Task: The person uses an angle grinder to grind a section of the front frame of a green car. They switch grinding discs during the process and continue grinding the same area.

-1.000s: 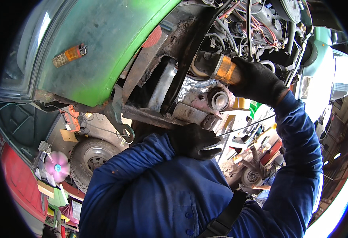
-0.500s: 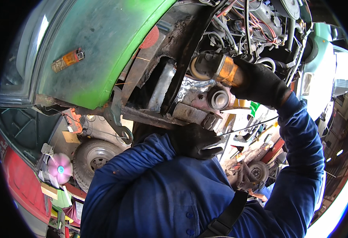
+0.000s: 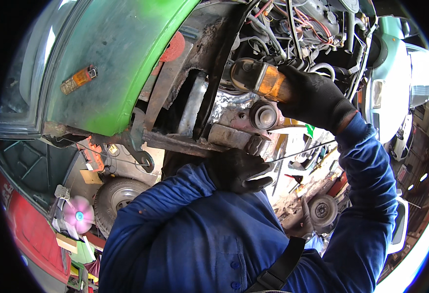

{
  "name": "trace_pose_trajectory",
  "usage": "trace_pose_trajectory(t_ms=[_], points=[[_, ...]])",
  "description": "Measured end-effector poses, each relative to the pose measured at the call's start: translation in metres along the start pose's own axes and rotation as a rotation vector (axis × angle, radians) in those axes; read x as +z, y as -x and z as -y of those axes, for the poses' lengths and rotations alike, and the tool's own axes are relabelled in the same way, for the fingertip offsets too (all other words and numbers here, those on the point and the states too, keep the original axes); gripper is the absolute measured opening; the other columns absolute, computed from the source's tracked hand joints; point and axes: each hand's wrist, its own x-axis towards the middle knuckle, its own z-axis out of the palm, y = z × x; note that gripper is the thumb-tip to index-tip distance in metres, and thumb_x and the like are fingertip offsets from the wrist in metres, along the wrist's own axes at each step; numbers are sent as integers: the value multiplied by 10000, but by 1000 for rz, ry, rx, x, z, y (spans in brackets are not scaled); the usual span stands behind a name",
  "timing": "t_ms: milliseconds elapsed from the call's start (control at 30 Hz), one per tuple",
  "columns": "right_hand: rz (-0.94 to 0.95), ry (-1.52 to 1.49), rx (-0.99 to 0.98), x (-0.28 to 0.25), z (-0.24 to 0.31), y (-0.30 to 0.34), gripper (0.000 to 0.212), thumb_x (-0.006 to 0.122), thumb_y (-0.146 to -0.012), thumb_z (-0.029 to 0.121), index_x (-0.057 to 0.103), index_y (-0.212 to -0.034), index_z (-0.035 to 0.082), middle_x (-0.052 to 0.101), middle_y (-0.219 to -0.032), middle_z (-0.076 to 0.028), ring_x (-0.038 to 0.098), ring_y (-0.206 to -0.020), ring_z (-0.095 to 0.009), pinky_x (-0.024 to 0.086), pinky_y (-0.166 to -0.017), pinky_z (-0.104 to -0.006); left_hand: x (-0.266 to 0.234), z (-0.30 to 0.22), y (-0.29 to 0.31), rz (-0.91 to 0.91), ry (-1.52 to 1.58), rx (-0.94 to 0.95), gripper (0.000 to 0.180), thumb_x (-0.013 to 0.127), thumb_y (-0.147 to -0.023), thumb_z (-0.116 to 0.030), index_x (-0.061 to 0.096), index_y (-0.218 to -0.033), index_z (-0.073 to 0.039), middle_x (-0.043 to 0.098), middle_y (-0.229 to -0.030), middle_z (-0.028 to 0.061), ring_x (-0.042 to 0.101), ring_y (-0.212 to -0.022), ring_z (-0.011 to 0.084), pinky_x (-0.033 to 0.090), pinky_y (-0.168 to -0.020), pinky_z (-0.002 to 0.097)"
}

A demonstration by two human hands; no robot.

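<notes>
Messy garage floor (image 3: 73, 171), wheel (image 3: 108, 202) and pink fan (image 3: 78, 215) below green panel (image 3: 112, 53). Orange-and-black power tool (image 3: 261, 78) right of green panel, near engine (image 3: 317, 29); right hand (image 3: 312, 95) wrapped round it. Left hand (image 3: 236, 172) lower, also right of green panel, by rusty bar (image 3: 175, 141); fingers half bent, cannot tell if holding anything.

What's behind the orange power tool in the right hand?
Around the power tool, shiny metal and grey hoses show; what it and the right hand cover cannot be seen.
</notes>
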Motion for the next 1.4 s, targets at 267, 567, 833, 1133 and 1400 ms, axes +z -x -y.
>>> trace_pose_trajectory(t_ms=[267, 567, 833, 1133, 1400], points=[[128, 1, 89, -9, 6, -9, 771, 903, -849, 313, 610, -1499, 19, 787, -1036, -246, 785, -948, -457, 632, -839, -524, -1, 1, -1, 0, 8, -2, 439, 872, -960, -289, 766, -1203, 60, 776, -959, 184, 768, -736, 358, 648, -661, 453], [151, 98, 170, -20, 9, -7, 772, 887, -861, 306, 596, -1528, 49, 791, -1077, -230, 785, -973, -454, 634, -864, -526, -1, 2, 1, -17, 74, -27, 468, 906, -921, -211, 748, -1279, 46, 783, -1021, 156, 769, -737, 328, 638, -655, 439], [141, -5, 261, -20, 20, 12, 728, 886, -872, 268, 603, -1512, 68, 792, -1095, -229, 781, -1009, -454, 638, -879, -532, 1, 4, 3, -28, 62, 11, 460, 906, -917, -208, 752, -1267, 48, 777, -1033, 161, 766, -732, 317, 635, -642, 416], [46, 59, 20, -12, 9, 1, 779, 899, -867, 290, 582, -1536, 49, 795, -1067, -218, 785, -968, -454, 637, -854, -532, 5, 6, 7, -39, 56, 42, 377, 894, -922, -283, 807, -1195, -36, 802, -1074, 179, 794, -817, 357, 654, -690, 460], [205, -10, 93, -3, 0, -32, 816, 915, -841, 312, 597, -1532, 15, 785, -1084, -243, 784, -979, -454, 630, -875, -502, 2, 7, 8, 2, 119, -42, 460, 905, -915, -258, 748, -1262, -1, 764, -1003, 141, 760, -759, 329, 635, -670, 431]])
